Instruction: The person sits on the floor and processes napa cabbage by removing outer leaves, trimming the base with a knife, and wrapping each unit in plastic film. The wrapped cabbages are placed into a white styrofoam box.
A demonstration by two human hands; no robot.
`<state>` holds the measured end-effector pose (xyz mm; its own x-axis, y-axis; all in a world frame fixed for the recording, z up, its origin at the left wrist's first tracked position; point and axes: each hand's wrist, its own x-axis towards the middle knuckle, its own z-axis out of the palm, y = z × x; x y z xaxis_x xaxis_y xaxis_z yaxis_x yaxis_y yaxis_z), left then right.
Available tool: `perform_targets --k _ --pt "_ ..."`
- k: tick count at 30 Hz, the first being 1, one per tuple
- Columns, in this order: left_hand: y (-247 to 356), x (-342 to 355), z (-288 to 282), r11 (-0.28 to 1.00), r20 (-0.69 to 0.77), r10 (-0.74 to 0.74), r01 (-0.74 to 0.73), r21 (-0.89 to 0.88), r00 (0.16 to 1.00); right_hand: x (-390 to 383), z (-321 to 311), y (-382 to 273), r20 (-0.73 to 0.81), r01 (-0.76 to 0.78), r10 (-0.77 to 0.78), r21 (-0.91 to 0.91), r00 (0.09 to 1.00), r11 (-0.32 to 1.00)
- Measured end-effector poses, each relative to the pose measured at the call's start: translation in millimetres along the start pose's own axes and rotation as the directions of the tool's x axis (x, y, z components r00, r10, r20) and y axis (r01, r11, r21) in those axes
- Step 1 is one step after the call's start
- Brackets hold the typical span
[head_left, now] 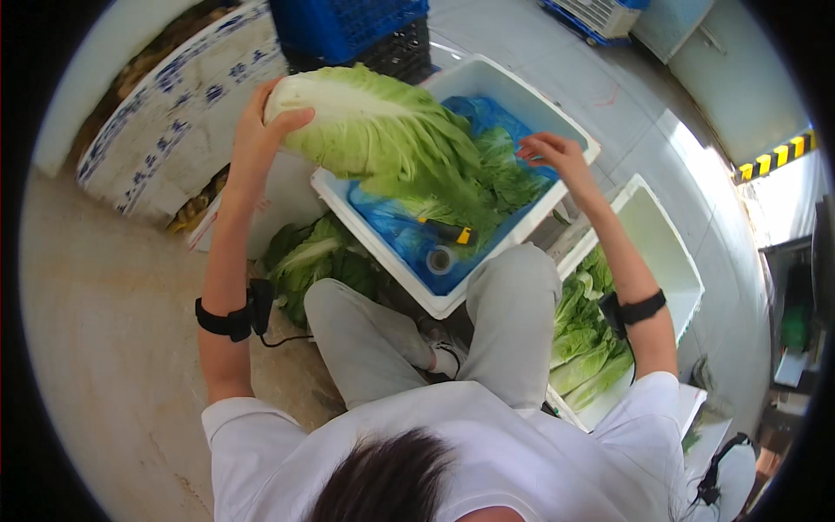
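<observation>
My left hand [265, 122] is closed round the white base of a large napa cabbage [365, 126]. The cabbage is held over a white foam box [452, 306] lined with blue plastic, its leafy end hanging toward the middle. Above the box's right side, my right hand [557, 157] has its fingers stretched out and loosely bent, with nothing visible in them. Loose green leaves [500, 165] lie inside the box. A black-and-yellow handled tool [450, 230] and a round, ring-shaped thing [440, 259] rest on the blue plastic; the tool's far end is hard to make out.
To my right stands another white foam box [674, 252] with several cabbages [591, 339]. More cabbage leaves [304, 261] lie on the floor by my left knee. Blue and black crates [357, 35] are stacked ahead. A white-and-blue patterned sheet [174, 113] stands at the far left.
</observation>
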<state>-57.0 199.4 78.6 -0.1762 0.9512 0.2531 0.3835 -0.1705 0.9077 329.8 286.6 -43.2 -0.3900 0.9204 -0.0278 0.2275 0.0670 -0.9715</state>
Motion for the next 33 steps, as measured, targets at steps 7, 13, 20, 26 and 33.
perform_targets --k 7,13,20,26,33 --pt "14 -37 -29 0.963 0.305 0.145 -0.064 -0.26 0.941 -2 58 -116 0.342 0.076 -0.226 0.4 0.912 0.913" --pt "45 -50 -28 0.905 0.521 0.391 -0.214 -0.367 0.759 -12 109 -116 0.537 -0.288 0.057 0.356 0.841 0.889" --pt "45 -46 -20 0.933 0.558 0.345 -0.21 -0.293 0.755 -39 137 -82 0.761 -0.6 -0.347 0.646 0.548 0.472" --pt "20 -48 -19 0.955 0.4 0.197 -0.083 -0.285 0.895 -76 151 -112 0.526 -0.39 -0.072 0.71 0.848 0.587" --pt "9 -97 30 0.971 0.267 0.123 -0.06 -0.23 0.956 -60 182 -112 0.049 0.186 -0.232 0.453 0.971 0.872"
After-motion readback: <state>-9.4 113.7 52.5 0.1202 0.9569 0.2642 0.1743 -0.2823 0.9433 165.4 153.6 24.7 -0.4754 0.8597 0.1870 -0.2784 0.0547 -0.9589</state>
